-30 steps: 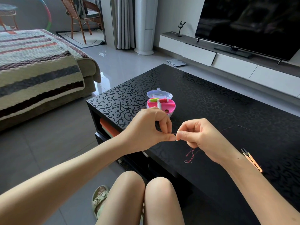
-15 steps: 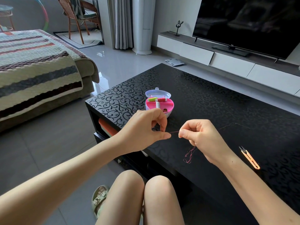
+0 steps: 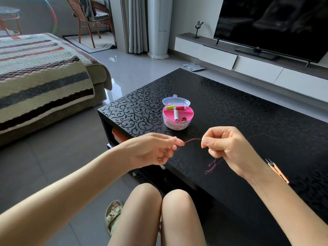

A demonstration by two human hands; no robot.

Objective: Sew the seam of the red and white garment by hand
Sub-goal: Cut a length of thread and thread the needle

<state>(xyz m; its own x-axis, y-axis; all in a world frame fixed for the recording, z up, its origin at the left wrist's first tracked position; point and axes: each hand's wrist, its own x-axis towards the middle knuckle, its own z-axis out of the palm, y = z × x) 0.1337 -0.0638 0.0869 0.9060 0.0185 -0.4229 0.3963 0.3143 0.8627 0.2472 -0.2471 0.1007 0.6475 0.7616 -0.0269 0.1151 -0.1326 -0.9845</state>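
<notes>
Above the near edge of the surface (image 3: 230, 107), not far from its left corner, both hands hold a short stretch of red thread (image 3: 192, 139) in the air. The left hand (image 3: 152, 150) pinches one end between thumb and fingertip. The right hand (image 3: 225, 148) has its fingers curled and its grip closed on the thread between thumb and forefinger. The rest of the thread hangs below the right hand in a loose, kinked tangle.

The red and white garment is nowhere in view, so no stitching has begun. This looks like preparation: a length of thread is being drawn out and straightened for use.

A thin needle (image 3: 269, 136) lies on the surface beyond the right hand, toward the middle, and neither hand touches it. A faint strand seems to run near it, but I cannot tell whether it passes through the eye. A pair of orange snips (image 3: 277, 171) rests by the near edge, just beside the right wrist. An open pink sewing box (image 3: 177, 119) with spools stands near the left corner.

The next move probably calls for keeping the thread end pinched firmly, smoothing out the kinks, then picking up the needle and feeding the end through its eye. The tangle could knot if it is pulled too fast.
</notes>
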